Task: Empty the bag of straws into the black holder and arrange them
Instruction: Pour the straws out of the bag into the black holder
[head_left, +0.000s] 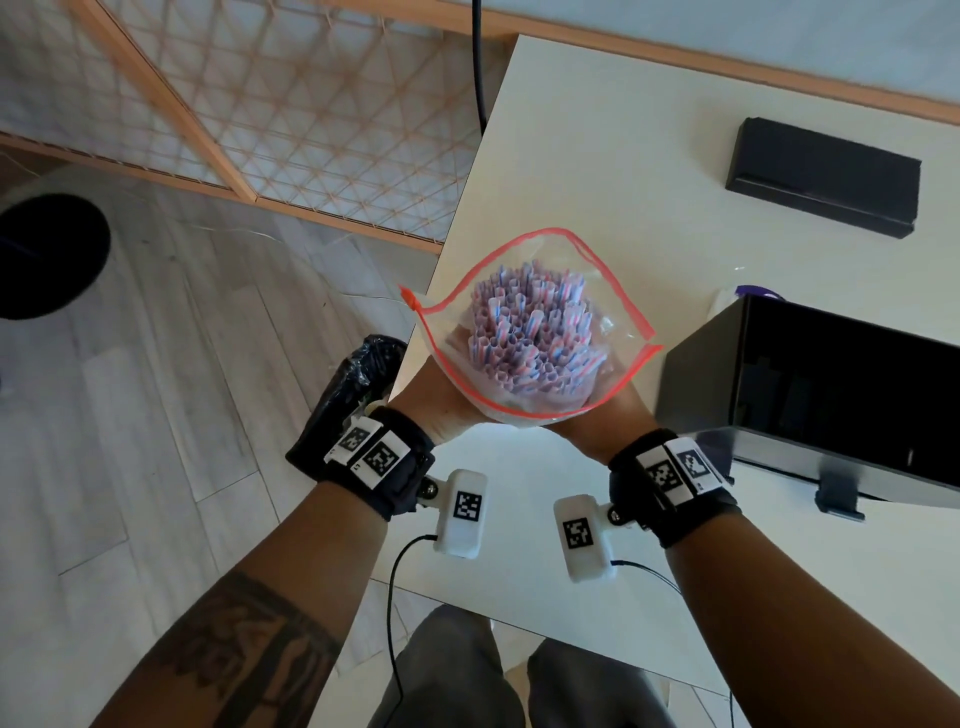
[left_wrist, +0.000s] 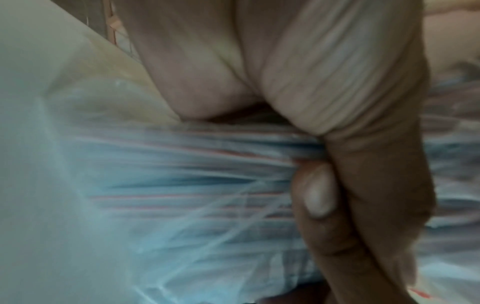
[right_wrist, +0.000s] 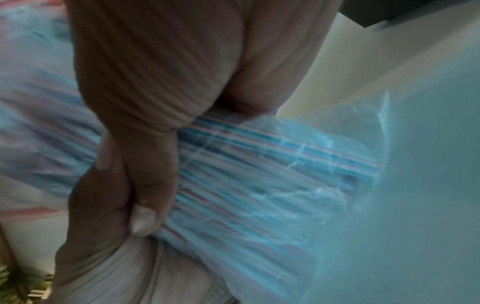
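Your L hand (head_left: 423, 397) & R hand (head_left: 605, 402) wrap the bag (head_left: 618, 312) low, mouth up, so the straws (head_left: 530, 325) stay bunched w/o spilling, over the near table (head_left: 597, 156) edge, left of the holder (head_left: 810, 384).

No readable text; wrist tags (head_left: 375, 457) perhaps only patterns.

Straws (head_left: 530, 332) red-white-blue striped; bag (head_left: 618, 291) clear, red-edged; holder (head_left: 831, 395) black; table (head_left: 597, 156) cream.
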